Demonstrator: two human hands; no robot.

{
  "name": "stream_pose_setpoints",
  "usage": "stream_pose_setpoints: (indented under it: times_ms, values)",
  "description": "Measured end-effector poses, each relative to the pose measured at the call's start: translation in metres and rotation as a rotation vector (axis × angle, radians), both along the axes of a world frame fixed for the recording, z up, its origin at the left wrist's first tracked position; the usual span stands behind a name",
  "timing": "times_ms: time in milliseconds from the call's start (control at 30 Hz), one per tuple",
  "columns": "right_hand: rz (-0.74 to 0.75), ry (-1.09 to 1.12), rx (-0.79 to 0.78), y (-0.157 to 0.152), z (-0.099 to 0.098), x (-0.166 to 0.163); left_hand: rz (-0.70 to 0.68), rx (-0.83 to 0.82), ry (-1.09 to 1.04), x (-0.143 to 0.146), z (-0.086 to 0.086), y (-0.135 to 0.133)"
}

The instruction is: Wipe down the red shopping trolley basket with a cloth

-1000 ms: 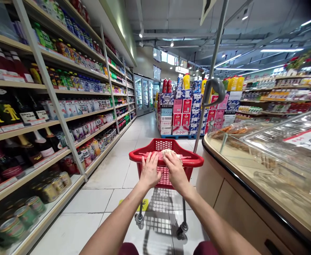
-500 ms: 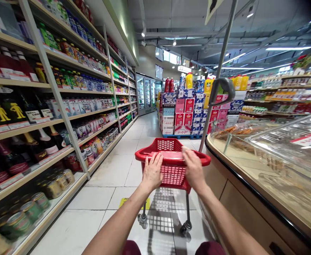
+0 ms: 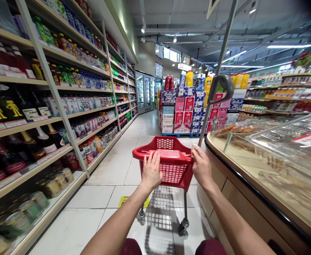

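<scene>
My loose left hand (image 3: 152, 170) seemingly steadies the red plastic basket's (image 3: 174, 173) near edge. My right hand (image 3: 202, 167) pinches a crumpled white wad (image 3: 195, 147) at the right corner.

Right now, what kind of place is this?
Probably a supermarket: you can see a red shopping cart, well-stocked drink shelves and stacked boxes.
</scene>
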State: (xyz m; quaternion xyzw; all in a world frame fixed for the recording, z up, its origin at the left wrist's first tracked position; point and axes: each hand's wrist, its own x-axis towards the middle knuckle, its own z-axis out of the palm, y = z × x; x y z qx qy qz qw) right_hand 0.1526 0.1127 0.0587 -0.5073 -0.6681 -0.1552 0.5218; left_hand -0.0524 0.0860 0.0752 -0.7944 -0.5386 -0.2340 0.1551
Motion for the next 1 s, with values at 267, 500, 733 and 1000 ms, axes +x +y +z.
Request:
stream_pose_setpoints:
  times_ms: [267, 500, 733, 1000]
  values:
    - [0.196, -0.105, 0.012, -0.004, 0.006, -0.034, 0.037, 0.039, -0.021, -0.018, 0.0, 0.0]
    - [0.145, -0.055, -0.009, -0.004, 0.007, -0.043, 0.062, 0.053, -0.019, -0.018, -0.007, 0.001]
    - [0.046, -0.025, -0.009, 0.0, 0.008, -0.03, 0.064, 0.06, -0.01, -0.017, -0.01, -0.002]
    - [0.173, -0.032, -0.134, -0.008, 0.023, -0.081, 0.049, 0.113, -0.13, -0.003, 0.004, 0.0]
